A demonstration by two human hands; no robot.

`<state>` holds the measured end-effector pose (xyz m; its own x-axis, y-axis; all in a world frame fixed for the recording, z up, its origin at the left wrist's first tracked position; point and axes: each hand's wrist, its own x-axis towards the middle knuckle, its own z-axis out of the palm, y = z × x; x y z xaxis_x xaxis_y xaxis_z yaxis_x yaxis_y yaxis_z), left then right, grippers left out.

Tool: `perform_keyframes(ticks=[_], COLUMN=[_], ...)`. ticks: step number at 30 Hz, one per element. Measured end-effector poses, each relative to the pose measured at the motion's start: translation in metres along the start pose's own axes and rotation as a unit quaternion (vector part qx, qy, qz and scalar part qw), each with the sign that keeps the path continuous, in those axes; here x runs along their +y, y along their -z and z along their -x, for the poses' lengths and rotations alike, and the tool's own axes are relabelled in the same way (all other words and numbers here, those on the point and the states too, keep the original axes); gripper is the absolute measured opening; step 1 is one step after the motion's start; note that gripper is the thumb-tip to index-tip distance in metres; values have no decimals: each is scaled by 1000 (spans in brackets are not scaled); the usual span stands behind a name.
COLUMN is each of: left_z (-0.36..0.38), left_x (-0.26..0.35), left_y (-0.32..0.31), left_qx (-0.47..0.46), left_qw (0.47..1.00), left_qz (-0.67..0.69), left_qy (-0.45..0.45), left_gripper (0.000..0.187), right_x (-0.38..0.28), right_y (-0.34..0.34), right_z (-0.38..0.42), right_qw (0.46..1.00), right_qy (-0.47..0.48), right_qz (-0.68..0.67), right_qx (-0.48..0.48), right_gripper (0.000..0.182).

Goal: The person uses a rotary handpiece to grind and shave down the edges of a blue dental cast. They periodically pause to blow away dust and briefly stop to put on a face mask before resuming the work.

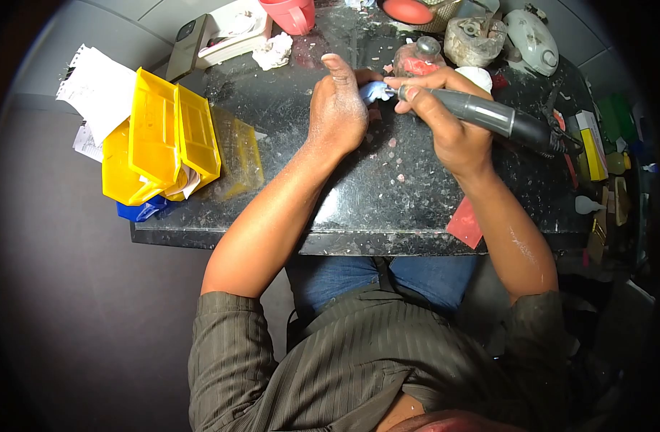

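Above the dark worktop, my right hand (452,129) is closed around a grey and black rotary handpiece (488,115), held like a pen. Its thin tip points left and meets or nearly meets a small pale blue, irregular piece (375,91). That piece is in the curled fingers of my left hand (339,108), whose thumb points up and whose skin is dusted with white powder. Most of the left fingers are hidden behind the hand, so I cannot see the whole grip or the whole piece.
Yellow bins (154,144) with papers stand at the worktop's left edge (323,241). Behind are a phone (186,47), a white tray (236,36), a pink mug (290,14), a glass jar (418,57) and a plaster-like block (476,39). A red sheet (465,223) lies by my right forearm.
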<state>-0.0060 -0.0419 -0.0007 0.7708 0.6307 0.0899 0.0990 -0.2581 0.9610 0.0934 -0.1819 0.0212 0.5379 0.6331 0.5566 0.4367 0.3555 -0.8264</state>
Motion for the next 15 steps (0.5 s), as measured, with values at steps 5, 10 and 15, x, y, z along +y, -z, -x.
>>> perform_keyframes(ticks=[5, 10, 15], left_z=[-7, -7, -6], left_x=[-1, 16, 19], left_y=[13, 30, 32], left_qx=[-68, -210, -241], left_qw=[991, 958, 955], left_qz=[109, 167, 143], left_qy=[27, 99, 92], left_gripper=[119, 133, 136], right_x=[-12, -15, -13], right_y=[12, 16, 12], right_z=[-7, -7, -4], right_qw=[995, 984, 983], right_qy=[-69, -80, -92], right_qz=[-71, -153, -141], right_qx=[8, -50, -71], right_gripper=[11, 15, 17])
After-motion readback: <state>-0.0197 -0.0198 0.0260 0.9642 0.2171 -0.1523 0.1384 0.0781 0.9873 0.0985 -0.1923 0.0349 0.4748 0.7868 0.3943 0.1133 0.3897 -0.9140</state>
